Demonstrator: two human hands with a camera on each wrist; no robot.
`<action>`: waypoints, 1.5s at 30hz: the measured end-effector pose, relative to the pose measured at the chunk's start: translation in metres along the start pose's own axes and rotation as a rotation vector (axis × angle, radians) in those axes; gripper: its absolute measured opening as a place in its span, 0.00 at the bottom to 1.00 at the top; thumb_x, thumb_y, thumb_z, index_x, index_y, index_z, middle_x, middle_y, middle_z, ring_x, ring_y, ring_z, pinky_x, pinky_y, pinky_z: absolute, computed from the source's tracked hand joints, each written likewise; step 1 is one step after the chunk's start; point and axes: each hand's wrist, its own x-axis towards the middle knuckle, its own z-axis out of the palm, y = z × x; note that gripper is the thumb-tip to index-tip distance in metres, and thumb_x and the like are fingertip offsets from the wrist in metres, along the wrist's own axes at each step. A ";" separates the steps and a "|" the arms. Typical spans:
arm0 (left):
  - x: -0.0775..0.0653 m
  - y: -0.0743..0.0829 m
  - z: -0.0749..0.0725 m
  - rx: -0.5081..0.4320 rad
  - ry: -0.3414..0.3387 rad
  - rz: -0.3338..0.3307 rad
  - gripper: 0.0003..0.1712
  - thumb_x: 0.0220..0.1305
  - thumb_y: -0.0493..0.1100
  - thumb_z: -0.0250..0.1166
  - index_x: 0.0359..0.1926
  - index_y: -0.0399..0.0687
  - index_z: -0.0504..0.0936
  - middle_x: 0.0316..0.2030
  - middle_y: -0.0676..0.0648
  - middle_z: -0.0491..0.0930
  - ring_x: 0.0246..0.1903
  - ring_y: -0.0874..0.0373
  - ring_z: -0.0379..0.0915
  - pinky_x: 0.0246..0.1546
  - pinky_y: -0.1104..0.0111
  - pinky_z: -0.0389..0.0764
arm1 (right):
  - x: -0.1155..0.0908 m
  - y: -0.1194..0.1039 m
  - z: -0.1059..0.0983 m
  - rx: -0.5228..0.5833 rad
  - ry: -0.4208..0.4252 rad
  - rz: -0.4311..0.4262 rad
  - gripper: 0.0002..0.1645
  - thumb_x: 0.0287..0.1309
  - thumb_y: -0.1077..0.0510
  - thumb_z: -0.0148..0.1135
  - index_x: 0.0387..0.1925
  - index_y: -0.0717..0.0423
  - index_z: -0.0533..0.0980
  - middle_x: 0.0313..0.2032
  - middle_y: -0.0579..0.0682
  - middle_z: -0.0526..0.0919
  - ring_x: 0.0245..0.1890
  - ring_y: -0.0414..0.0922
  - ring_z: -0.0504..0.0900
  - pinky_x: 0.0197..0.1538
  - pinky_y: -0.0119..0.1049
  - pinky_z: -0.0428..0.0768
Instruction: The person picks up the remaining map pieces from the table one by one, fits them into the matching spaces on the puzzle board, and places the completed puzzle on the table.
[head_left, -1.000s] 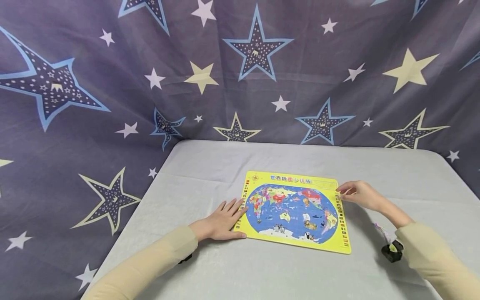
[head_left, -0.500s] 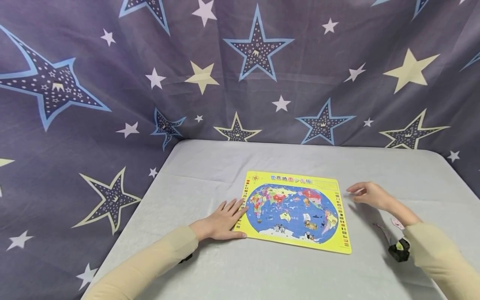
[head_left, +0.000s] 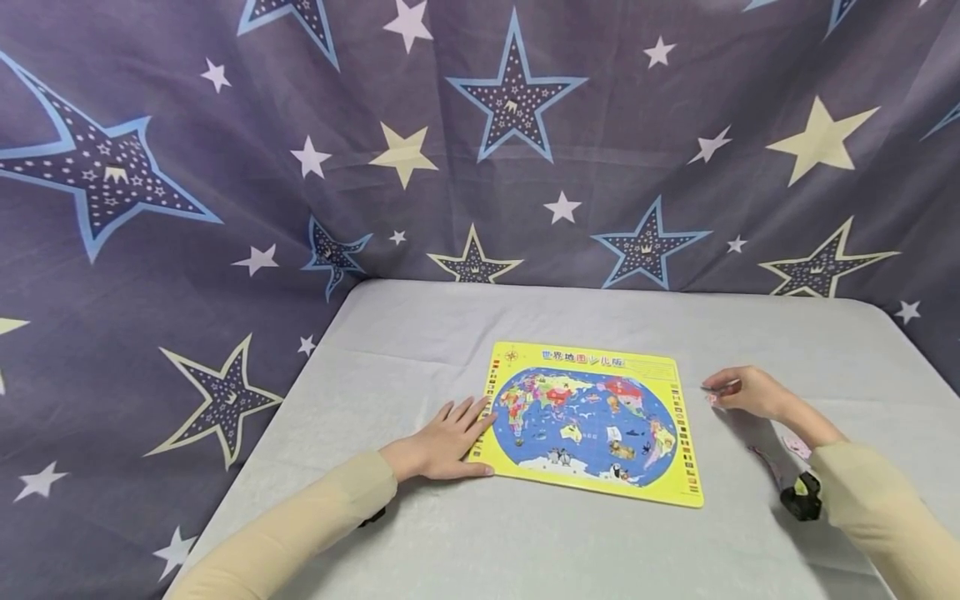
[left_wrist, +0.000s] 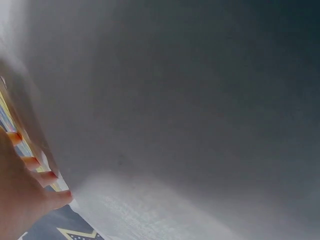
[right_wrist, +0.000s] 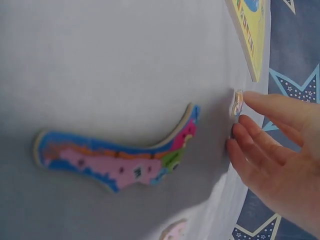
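A yellow-bordered world map puzzle [head_left: 581, 429] lies flat on the table. My left hand [head_left: 446, 442] rests on its left edge, fingers spread; in the left wrist view the same hand [left_wrist: 25, 195] shows only at the lower left. To the right of the map, my right hand [head_left: 750, 393] has thumb and fingertips at a small pinkish puzzle piece [right_wrist: 238, 103], apparently pinching it. Under the right wrist lies a long curved puzzle piece [right_wrist: 125, 160], blue with pink, orange and green. A second pink piece [head_left: 797, 447] is beside the right forearm, partly cut off in the right wrist view.
A pale grey cloth covers the table [head_left: 420, 333]. Behind and to the left hangs a dark curtain [head_left: 480, 183] with stars. A small black device [head_left: 801, 497] sits at the right wrist.
My right hand has drawn away from the map's right edge, and a small pink piece now shows at its fingertips. The left hand and the map have stayed put.
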 end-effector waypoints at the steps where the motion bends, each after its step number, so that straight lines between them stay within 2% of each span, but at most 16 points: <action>1: 0.000 0.000 0.000 0.000 -0.001 -0.001 0.50 0.54 0.76 0.37 0.69 0.52 0.42 0.68 0.47 0.34 0.66 0.48 0.30 0.62 0.51 0.40 | 0.000 0.001 0.000 0.000 -0.002 0.006 0.18 0.42 0.67 0.63 0.39 0.73 0.75 0.35 0.64 0.80 0.29 0.46 0.76 0.31 0.35 0.74; 6: 0.001 0.000 0.000 0.005 -0.005 -0.006 0.50 0.53 0.76 0.37 0.69 0.52 0.42 0.68 0.47 0.34 0.67 0.49 0.30 0.63 0.51 0.40 | 0.001 0.003 0.001 0.006 -0.003 0.024 0.18 0.42 0.66 0.64 0.38 0.73 0.76 0.32 0.60 0.80 0.27 0.41 0.72 0.29 0.32 0.71; 15: 0.000 0.001 0.000 0.003 0.005 -0.003 0.50 0.53 0.76 0.37 0.69 0.52 0.43 0.68 0.46 0.36 0.66 0.48 0.32 0.62 0.51 0.41 | 0.003 0.011 0.003 0.022 -0.002 0.061 0.18 0.44 0.63 0.66 0.36 0.73 0.76 0.28 0.55 0.80 0.25 0.39 0.69 0.28 0.30 0.69; 45: 0.001 -0.001 0.001 0.018 -0.006 -0.002 0.50 0.53 0.76 0.36 0.69 0.52 0.42 0.68 0.47 0.34 0.66 0.48 0.31 0.63 0.52 0.39 | 0.007 0.016 0.002 0.075 -0.032 0.101 0.14 0.46 0.61 0.64 0.32 0.70 0.77 0.26 0.48 0.78 0.26 0.38 0.70 0.30 0.30 0.70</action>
